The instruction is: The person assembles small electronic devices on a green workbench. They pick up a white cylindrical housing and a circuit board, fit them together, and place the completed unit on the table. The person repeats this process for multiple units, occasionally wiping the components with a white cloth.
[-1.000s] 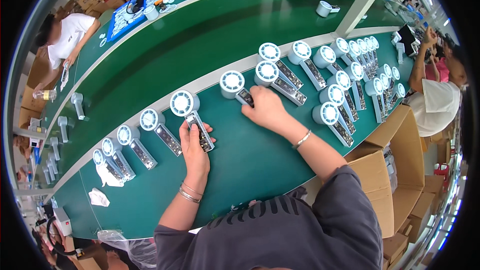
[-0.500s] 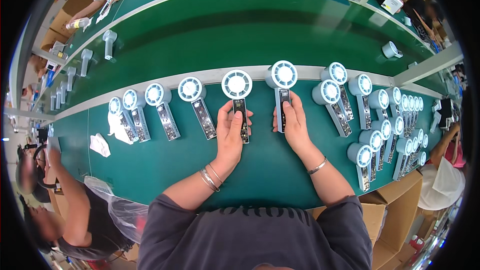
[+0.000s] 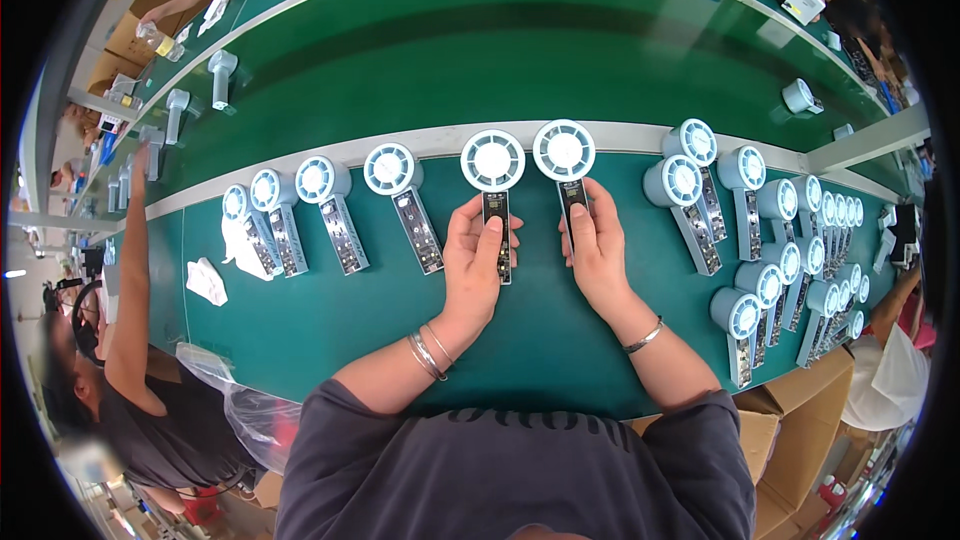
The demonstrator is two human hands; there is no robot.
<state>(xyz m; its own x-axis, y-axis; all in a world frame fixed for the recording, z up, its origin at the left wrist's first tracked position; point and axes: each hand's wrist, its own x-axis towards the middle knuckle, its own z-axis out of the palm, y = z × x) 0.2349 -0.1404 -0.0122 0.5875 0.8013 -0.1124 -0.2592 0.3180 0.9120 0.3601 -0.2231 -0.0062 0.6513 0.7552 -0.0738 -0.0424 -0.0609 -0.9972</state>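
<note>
Head view: the left hand (image 3: 473,262) is closed round the handle (image 3: 503,262) of a fan (image 3: 492,160), thumb on top; the right hand (image 3: 600,255) likewise grips a second fan (image 3: 563,150). Their round heads sit just apart over the green table (image 3: 545,340), between a row of fans (image 3: 393,170) leftward and a cluster of fans (image 3: 674,180) rightward
</note>
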